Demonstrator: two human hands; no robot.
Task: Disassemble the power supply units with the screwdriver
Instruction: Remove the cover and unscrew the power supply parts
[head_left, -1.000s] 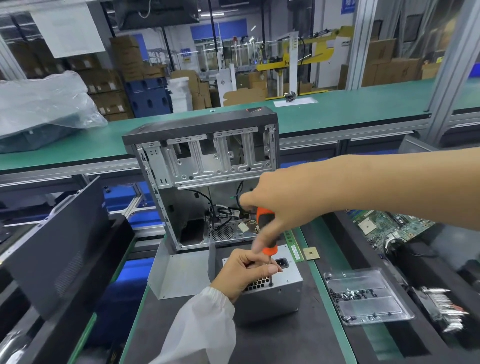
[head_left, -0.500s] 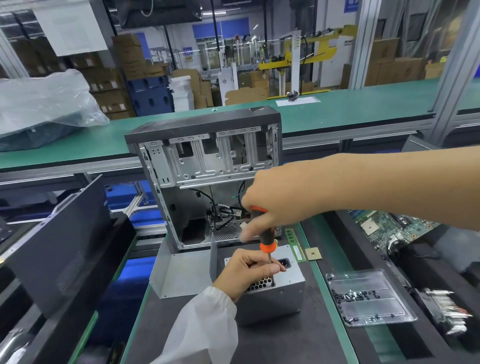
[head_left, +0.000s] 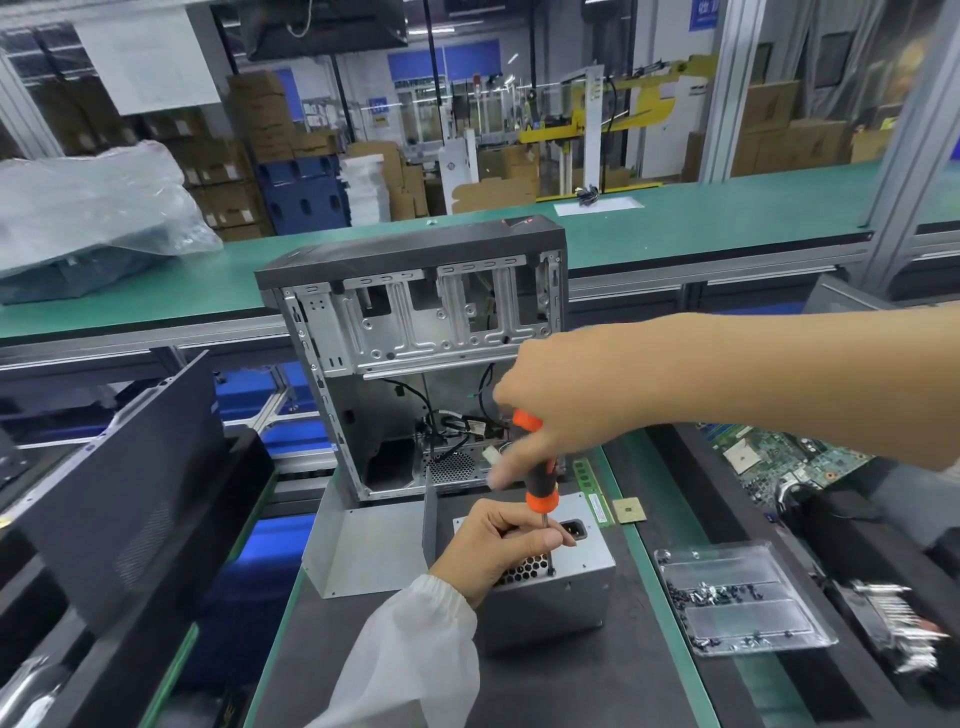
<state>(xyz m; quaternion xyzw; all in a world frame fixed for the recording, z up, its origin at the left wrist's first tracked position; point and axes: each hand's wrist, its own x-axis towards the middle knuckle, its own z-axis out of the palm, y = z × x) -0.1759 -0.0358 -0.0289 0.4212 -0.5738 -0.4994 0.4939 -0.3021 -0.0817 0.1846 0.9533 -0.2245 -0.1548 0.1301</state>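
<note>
Power supply unit (head_left: 550, 587): boxy grey metal, honeycomb vent; screwdriver (head_left: 540, 478) orange-black

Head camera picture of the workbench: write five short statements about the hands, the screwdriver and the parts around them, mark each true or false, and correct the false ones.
1. The right hand grips the screwdriver by its orange and black handle. True.
2. The left hand rests on the power supply unit beside the screwdriver shaft. True.
3. The screwdriver lies flat on the mat. False: it stands nearly upright, tip down on the unit.
4. The clear plastic tray holds circuit boards. False: it holds small dark screws.
5. The open computer case stands behind the power supply unit. True.
</note>
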